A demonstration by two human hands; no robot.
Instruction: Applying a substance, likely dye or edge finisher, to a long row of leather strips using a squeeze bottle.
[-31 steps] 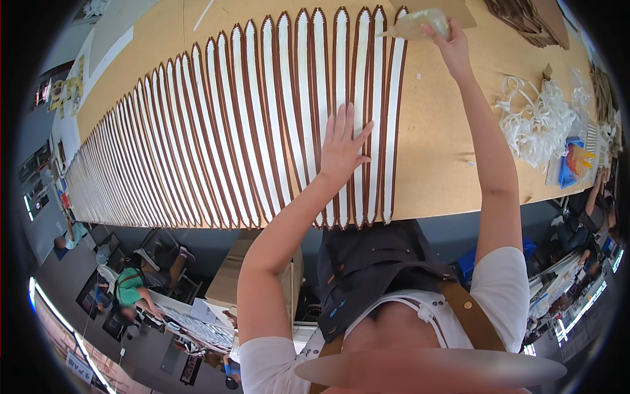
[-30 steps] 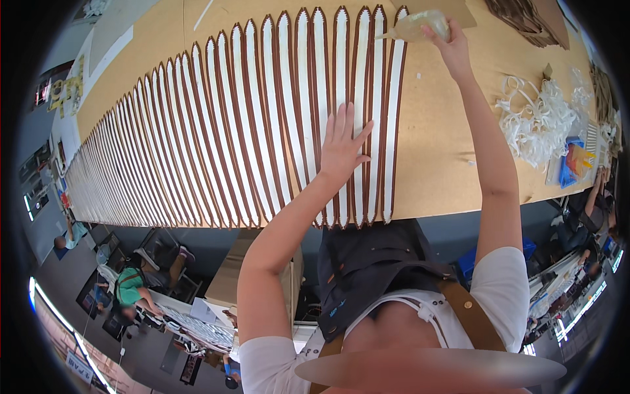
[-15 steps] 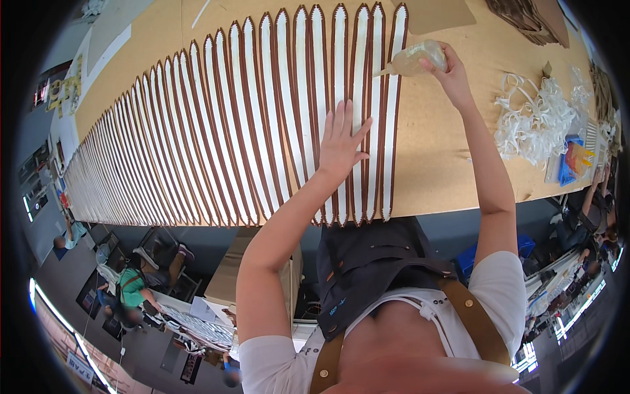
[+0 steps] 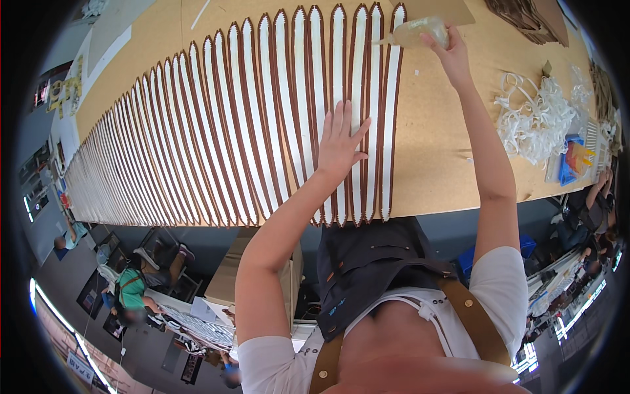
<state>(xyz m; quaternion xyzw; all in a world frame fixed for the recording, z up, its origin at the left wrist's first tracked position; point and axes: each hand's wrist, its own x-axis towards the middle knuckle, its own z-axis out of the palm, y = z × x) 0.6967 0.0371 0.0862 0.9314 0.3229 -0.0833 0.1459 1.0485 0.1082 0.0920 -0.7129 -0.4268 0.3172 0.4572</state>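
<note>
A long row of narrow brown strips with white middles and pointed ends (image 4: 299, 85) lies side by side on the tan table (image 4: 440, 151). My left hand (image 4: 339, 144) rests flat across a few of them near the row's right end, fingers spread. In my right hand (image 4: 451, 58) is a translucent squeeze bottle (image 4: 423, 33) with pale yellowish contents, gripped round its base and tipped on its side. Its thin nozzle points left, over the upper part of the strips close to the last one (image 4: 392, 98).
To the right lies a tangled heap of white ribbon-like strips (image 4: 531, 121), beside a small blue box (image 4: 571, 161). Brown folded pieces (image 4: 528, 20) lie at the far right. Below the table's near edge are a cardboard box (image 4: 226, 276) and, farther off, other people at work.
My right hand has carried the squeeze bottle away from me, up toward the strips' far ends. The left hand has stayed in place on the strips.
</note>
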